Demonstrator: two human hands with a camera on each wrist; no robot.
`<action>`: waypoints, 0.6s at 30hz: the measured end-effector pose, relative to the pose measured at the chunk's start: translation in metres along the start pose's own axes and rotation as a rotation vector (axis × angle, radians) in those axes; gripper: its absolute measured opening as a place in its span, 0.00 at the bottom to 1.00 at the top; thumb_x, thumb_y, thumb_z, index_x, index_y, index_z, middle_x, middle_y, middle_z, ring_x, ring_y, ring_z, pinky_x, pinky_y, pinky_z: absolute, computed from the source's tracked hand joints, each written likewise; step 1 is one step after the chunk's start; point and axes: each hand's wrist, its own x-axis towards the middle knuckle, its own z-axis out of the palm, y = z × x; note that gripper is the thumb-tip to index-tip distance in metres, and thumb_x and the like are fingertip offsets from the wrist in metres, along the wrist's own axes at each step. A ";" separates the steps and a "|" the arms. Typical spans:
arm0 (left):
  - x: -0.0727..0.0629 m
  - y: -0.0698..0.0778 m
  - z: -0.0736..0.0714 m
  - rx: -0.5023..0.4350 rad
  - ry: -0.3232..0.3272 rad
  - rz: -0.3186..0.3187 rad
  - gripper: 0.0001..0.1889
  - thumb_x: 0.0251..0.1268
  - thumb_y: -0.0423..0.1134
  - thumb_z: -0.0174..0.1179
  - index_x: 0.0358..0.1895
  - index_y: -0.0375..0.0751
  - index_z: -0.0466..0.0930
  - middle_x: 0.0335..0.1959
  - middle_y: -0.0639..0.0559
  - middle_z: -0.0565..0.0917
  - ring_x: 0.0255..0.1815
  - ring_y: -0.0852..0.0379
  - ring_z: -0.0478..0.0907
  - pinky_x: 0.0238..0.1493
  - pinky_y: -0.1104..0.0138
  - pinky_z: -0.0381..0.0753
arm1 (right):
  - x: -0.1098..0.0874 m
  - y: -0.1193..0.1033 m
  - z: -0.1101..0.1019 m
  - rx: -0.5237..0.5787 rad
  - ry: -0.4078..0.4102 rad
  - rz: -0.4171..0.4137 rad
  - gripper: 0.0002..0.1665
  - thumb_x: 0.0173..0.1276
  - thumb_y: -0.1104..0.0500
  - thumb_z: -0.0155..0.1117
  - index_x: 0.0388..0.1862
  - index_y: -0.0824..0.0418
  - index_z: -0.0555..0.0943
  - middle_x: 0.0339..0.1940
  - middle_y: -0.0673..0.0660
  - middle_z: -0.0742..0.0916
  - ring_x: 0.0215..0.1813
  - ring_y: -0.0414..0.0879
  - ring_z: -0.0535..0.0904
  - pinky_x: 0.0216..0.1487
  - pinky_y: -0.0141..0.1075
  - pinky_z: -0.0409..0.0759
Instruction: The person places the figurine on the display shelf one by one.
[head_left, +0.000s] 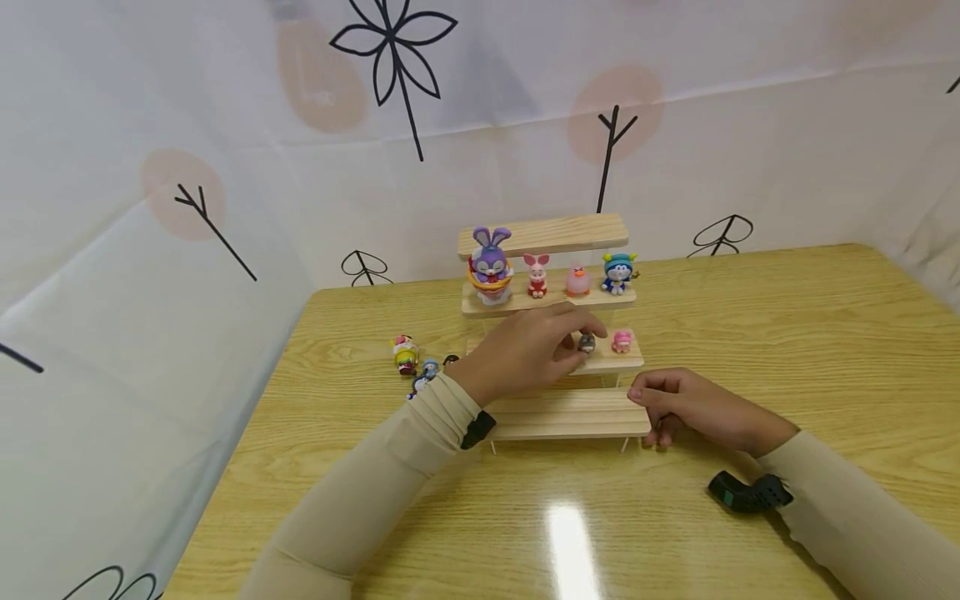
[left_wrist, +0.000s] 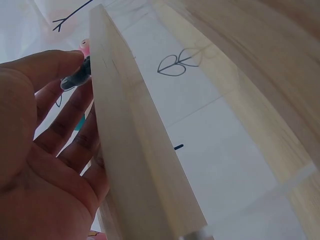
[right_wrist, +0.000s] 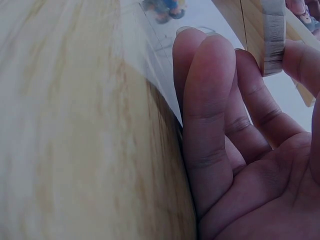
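Observation:
A small dark grey figurine [head_left: 587, 343] sits on the second-lowest step of a tiered wooden display stand [head_left: 562, 421]. My left hand [head_left: 521, 350] reaches over the lowest step and pinches the figurine between thumb and fingers; in the left wrist view the dark figurine [left_wrist: 76, 79] shows at the thumb tip, partly hidden by a board. Just right of it on the same step is a small pink figurine [head_left: 622, 341]. At the right end of the lowest step, my right hand [head_left: 697, 408] holds the board's end [right_wrist: 274, 42] between thumb and forefinger, other fingers near the tabletop.
On the step above stand a purple rabbit figurine [head_left: 491, 267], a piglet figurine [head_left: 537, 277], a pink bird figurine [head_left: 578, 282] and a blue-hatted figurine [head_left: 618, 275]. Left of the stand, a yellow figurine [head_left: 406, 355] and several others lie on the wooden table [head_left: 352, 442]. Patterned cloth hangs behind.

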 end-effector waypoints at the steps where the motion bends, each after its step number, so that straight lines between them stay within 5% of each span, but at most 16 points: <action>1: 0.000 0.000 0.000 -0.001 -0.001 -0.001 0.15 0.73 0.42 0.60 0.60 0.52 0.78 0.53 0.58 0.82 0.45 0.69 0.80 0.46 0.79 0.79 | 0.000 0.000 0.000 0.001 0.000 0.001 0.17 0.84 0.52 0.45 0.49 0.65 0.74 0.27 0.57 0.83 0.33 0.52 0.85 0.35 0.43 0.86; 9: -0.009 0.001 -0.006 -0.008 0.037 -0.013 0.18 0.73 0.42 0.60 0.63 0.51 0.76 0.59 0.54 0.79 0.50 0.65 0.83 0.50 0.75 0.82 | 0.000 0.001 0.000 0.018 -0.015 -0.002 0.17 0.84 0.53 0.45 0.49 0.65 0.75 0.26 0.55 0.83 0.33 0.53 0.86 0.36 0.43 0.86; 18: -0.044 -0.004 -0.021 0.026 0.278 0.048 0.18 0.70 0.40 0.62 0.62 0.47 0.78 0.53 0.54 0.83 0.50 0.60 0.81 0.43 0.73 0.81 | -0.001 0.000 0.001 0.019 -0.013 -0.018 0.16 0.84 0.54 0.45 0.50 0.66 0.74 0.26 0.56 0.82 0.33 0.53 0.86 0.35 0.43 0.86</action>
